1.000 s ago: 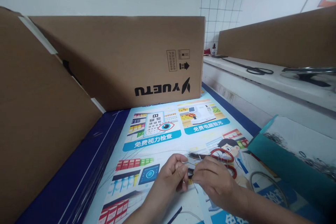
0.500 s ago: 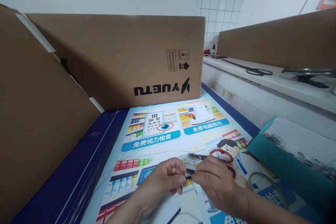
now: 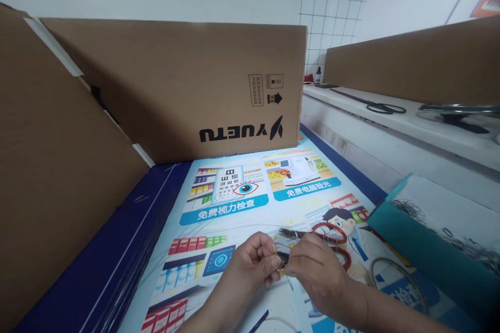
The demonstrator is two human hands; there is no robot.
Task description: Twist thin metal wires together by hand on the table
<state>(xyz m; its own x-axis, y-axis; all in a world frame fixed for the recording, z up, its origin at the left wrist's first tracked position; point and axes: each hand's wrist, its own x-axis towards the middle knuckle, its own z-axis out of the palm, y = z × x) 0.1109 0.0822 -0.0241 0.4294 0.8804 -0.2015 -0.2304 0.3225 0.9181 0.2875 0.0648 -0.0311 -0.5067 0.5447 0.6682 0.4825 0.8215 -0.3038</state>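
Note:
My left hand (image 3: 258, 260) is closed, thumb and fingertips pinched together on a thin wire (image 3: 289, 281). Right beside it, my right hand (image 3: 320, 268) is closed too, its fingertips meeting the same spot. The piece between the fingertips is small and mostly hidden. Just beyond my right hand lies a pair of scissors (image 3: 292, 233) with red handles, partly covered by that hand. Fine pale strands run across the printed sheet (image 3: 234, 239) around both hands.
A teal box (image 3: 425, 239) holding tangled dark wire bits stands at the right, near a wire coil (image 3: 371, 276). A large cardboard box (image 3: 175, 88) blocks the back and left. On the white ledge (image 3: 422, 125) lie black-handled scissors (image 3: 385, 108).
Both hands have shifted only slightly, staying pinched together in nearly the same place. The fingertips have drawn a little closer around the small piece. The scissors have not visibly moved.

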